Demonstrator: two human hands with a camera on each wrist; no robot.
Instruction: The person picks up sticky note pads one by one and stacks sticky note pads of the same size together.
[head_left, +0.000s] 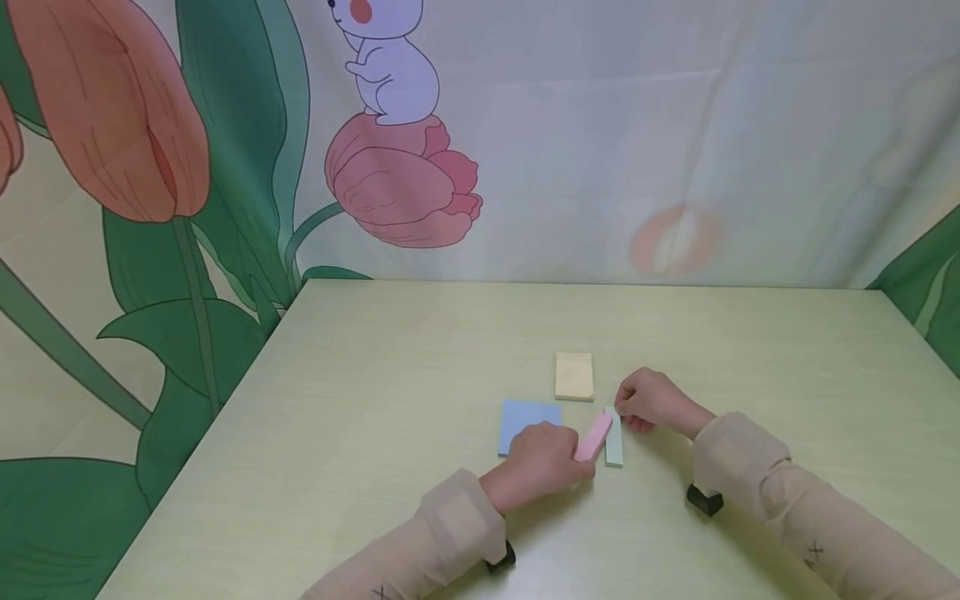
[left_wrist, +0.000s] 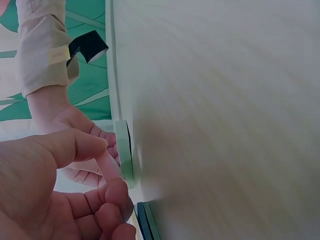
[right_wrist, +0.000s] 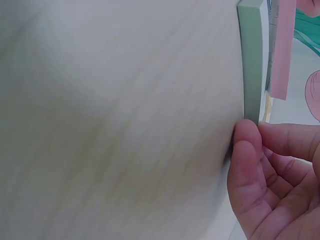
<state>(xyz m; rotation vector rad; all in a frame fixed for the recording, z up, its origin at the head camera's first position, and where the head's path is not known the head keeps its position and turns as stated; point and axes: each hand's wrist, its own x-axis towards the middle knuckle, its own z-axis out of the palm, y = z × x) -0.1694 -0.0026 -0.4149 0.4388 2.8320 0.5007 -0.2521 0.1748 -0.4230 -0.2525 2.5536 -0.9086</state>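
Note:
In the head view my left hand [head_left: 543, 458] pinches a narrow pink sticky-note pad [head_left: 594, 437], whose far end slants toward a pale green strip pad [head_left: 614, 442]. My right hand [head_left: 656, 402] grips the far end of that green pad between thumb and fingertips. The right wrist view shows the green pad [right_wrist: 252, 60] at the fingertips [right_wrist: 247, 131], with the pink pad [right_wrist: 283, 55] beside it. From the left wrist, the pink pad [left_wrist: 107, 167] sits between thumb and finger, partly hidden. A blue square sticky-note pad [head_left: 525, 417] lies partly behind my left hand.
A pale yellow rectangular note pad [head_left: 573, 377] lies beyond the blue one on the light wooden table [head_left: 390, 358]. Behind the table's far edge hangs a cloth [head_left: 562, 167] printed with tulips and a white animal. Dark bands show at both sleeve cuffs.

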